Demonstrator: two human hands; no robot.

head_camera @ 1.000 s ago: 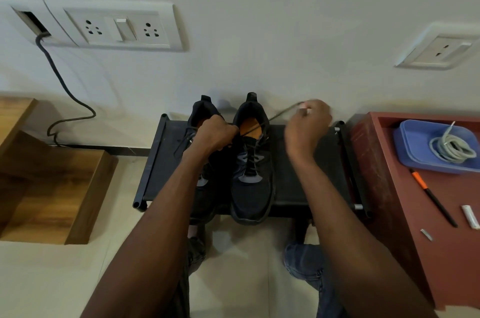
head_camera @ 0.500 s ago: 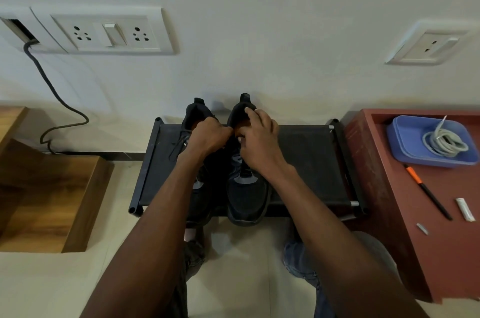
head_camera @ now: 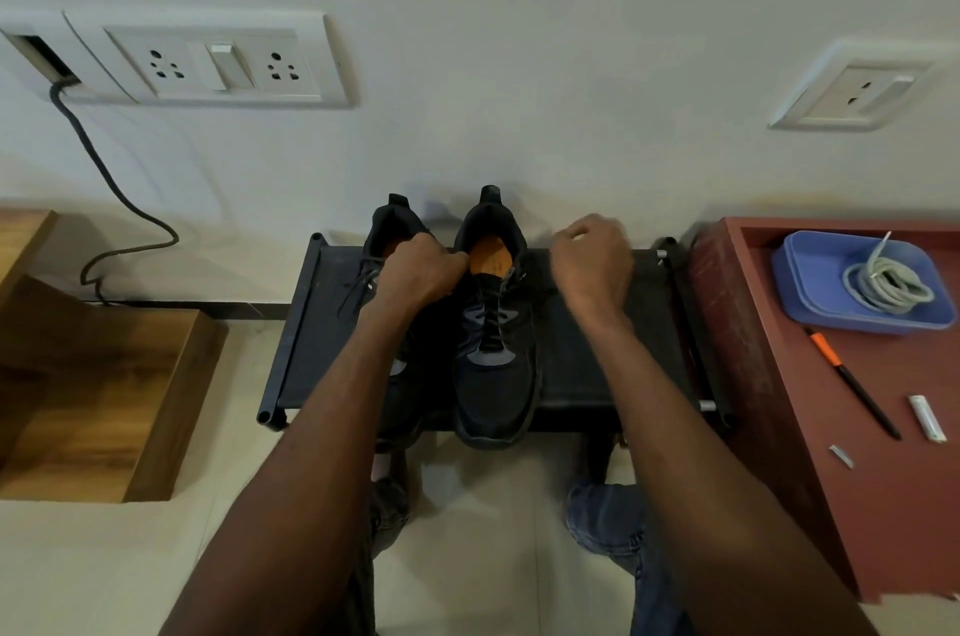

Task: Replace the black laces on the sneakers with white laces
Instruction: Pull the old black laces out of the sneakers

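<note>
While your left hand [head_camera: 415,272] sits curled over the collar between the two black sneakers, its fingers are folded down onto the inner edge of the right sneaker [head_camera: 493,323], gripping that rim beside the orange insole. Your right hand [head_camera: 592,261] floats just to the right of that shoe, above the black rack [head_camera: 623,365], with its fingers curled in toward the palm; motion blur hides whether they pinch the black lace [head_camera: 491,318] or nothing, so I cannot tell. That lace is threaded through the lower eyelets of the right sneaker, directly nearer you than your left fingertips. The left sneaker [head_camera: 389,230] lies mostly under your left wrist and forearm, its loose lace ends [head_camera: 358,282] trailing to the left of your knuckles. Both heels stand close to the wall, past your fingers, so little room lies that way. To the right of your right fingers the rack top is bare fabric as far as its end bar [head_camera: 680,303], which stands close against the edge of the red-brown table [head_camera: 779,375]. On that table, well to the right of your right hand, a blue tray [head_camera: 810,292] holds the coiled white laces [head_camera: 883,282]; nearer you lie an orange-and-black pen [head_camera: 852,381] and two small white pieces. Left of your left hand, past the rack's left bar, the wooden steps [head_camera: 104,375] stand well apart.
</note>
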